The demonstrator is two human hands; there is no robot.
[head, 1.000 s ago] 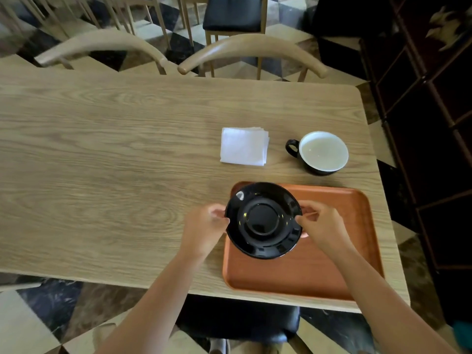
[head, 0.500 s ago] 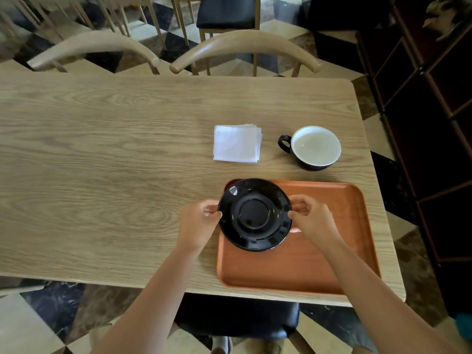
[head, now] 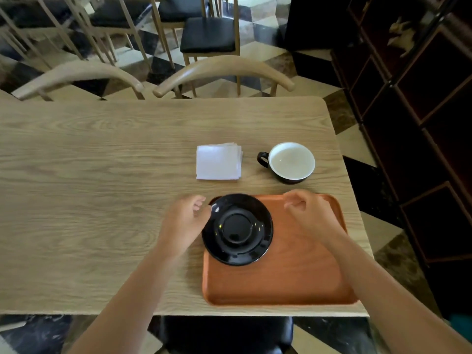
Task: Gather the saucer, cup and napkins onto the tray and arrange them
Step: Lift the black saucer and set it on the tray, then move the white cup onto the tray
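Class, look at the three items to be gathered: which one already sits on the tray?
The black saucer. It rests in the orange tray; the white napkins and the cup sit on the bare table.

Bare forearms; no sleeves, no jewellery

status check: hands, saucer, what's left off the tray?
Left hand and right hand open, neither gripping. Saucer on tray, far-left corner. Cup and napkins on table. Nothing in the way.

We see the wooden tabletop (head: 102,175) carrying an orange tray (head: 281,284) at its near right corner, with napkins (head: 218,162) and a cup (head: 291,162) just beyond it.
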